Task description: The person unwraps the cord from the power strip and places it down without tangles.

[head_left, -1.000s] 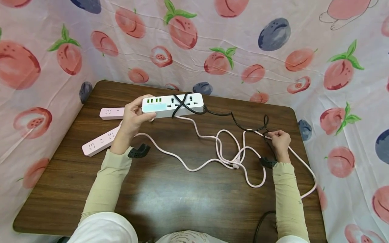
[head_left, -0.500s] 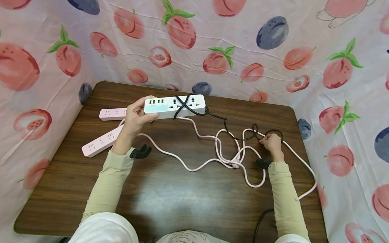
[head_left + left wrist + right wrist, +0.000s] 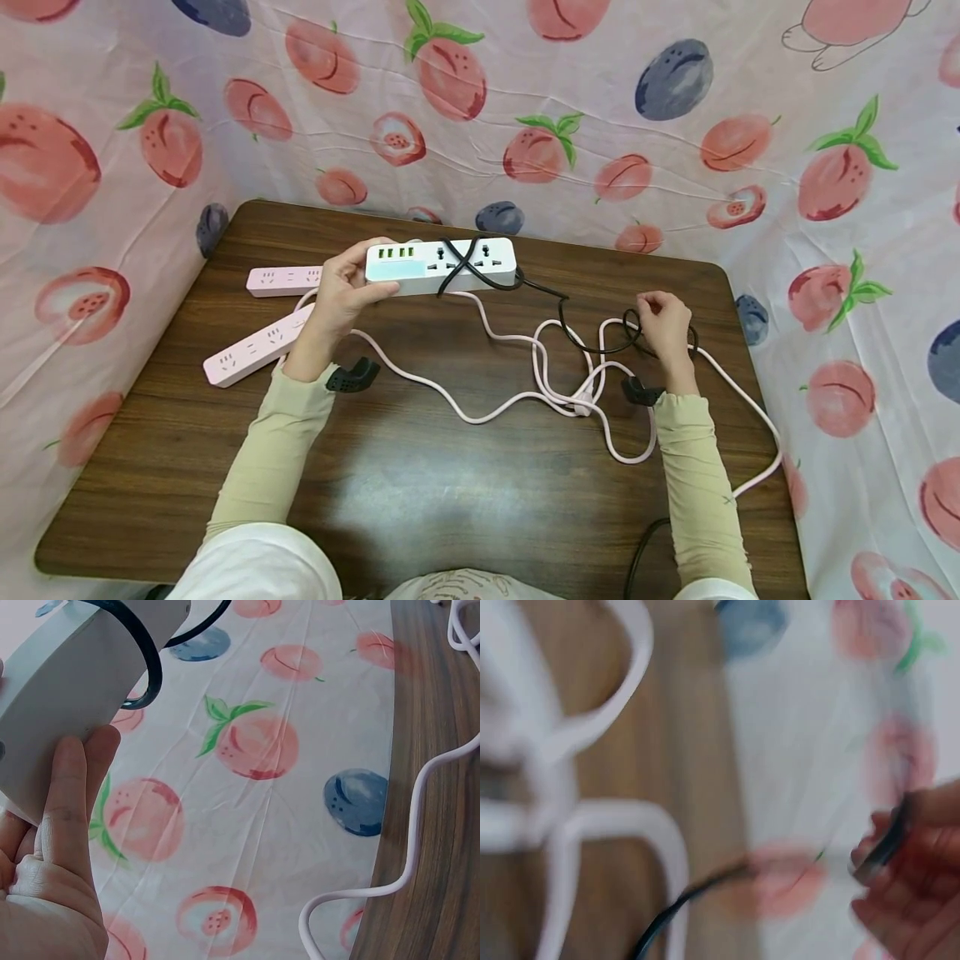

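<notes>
My left hand [image 3: 347, 287] grips the left end of a white power strip [image 3: 397, 268], thumb on its front face, and holds it up above the table. Around the strip's right half a black power cord [image 3: 564, 312] is wound, crossing itself over the sockets. From there the cord runs right in loose loops toward my right hand [image 3: 666, 327]. In the blurred right wrist view, that hand [image 3: 922, 877] pinches a short dark piece of the cord [image 3: 891, 844] between thumb and fingers. Fingers under the strip [image 3: 82, 682] show in the left wrist view.
Two pink power strips [image 3: 258, 343] lie at the table's left, partly behind my left arm. Their pink cords [image 3: 480, 417] lie tangled at centre right, running off past the right arm. Another stretch of black cord [image 3: 643, 550] hangs near the front edge. A fruit-print cloth [image 3: 577, 50] stands behind the table.
My right hand has shifted left and then upward with the cord, so the cord's loops near it have moved left. The left hand has drifted slightly right with the white power strip.
</notes>
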A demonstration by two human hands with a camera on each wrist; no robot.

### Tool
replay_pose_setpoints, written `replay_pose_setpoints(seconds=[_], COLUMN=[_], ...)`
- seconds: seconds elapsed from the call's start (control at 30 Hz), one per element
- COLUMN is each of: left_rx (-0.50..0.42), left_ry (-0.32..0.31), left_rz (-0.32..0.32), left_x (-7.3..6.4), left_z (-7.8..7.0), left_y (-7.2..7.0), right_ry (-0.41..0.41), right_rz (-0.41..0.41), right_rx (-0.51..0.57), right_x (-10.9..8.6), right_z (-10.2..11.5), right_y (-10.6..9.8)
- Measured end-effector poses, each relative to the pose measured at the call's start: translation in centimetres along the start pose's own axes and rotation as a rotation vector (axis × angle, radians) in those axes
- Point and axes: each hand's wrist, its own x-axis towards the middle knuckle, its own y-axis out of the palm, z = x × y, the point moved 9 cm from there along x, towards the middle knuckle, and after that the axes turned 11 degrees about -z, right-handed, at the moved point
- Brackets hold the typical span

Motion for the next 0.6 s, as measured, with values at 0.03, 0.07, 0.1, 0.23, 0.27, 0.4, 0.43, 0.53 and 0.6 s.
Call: replay_pose_setpoints(seconds=[0.03, 0.07, 0.1, 0.23, 0.27, 0.4, 0.43, 0.53, 0.6], left_rx=[0.0, 0.003, 0.008, 0.027, 0.031, 0.037, 0.037, 0.036, 0.027], left_ry=[-0.001, -0.003, -0.006, -0.015, -0.016, -0.014, -0.014, -0.014, -0.018], left_rz=[0.002, 0.004, 0.005, 0.007, 0.009, 0.022, 0.025, 0.028, 0.027], left_x=[0.0, -0.1, -0.1, -0.2, -0.2, -0.2, -0.2, -0.3, -0.3], left_z=[0.0, 0.0, 0.1, 0.1, 0.1, 0.2, 0.2, 0.2, 0.3], left_y=[0.1, 0.1, 0.2, 0.4, 0.4, 0.6, 0.6, 0.6, 0.6], right_ry=[-0.056, -0.1, -0.137, -0.235, -0.25, -0.272, -0.267, -0.241, -0.229], right_rz=[-0.031, -0.04, -0.026, 0.194, 0.265, 0.442, 0.459, 0.473, 0.463], right_rx=[0.068, 0.145, 0.221, 0.477, 0.509, 0.481, 0.452, 0.399, 0.381], right_x=[0.1, 0.1, 0.0, -1.5, -2.1, -4.1, -4.4, -4.6, -4.5], right_z=[1.6, 3.2, 4.8, 11.4, 13.1, 17.9, 18.6, 18.6, 18.0], right_y=[-0.2, -0.2, -0.1, 1.2, 1.5, 2.0, 2.0, 2.7, 3.3])
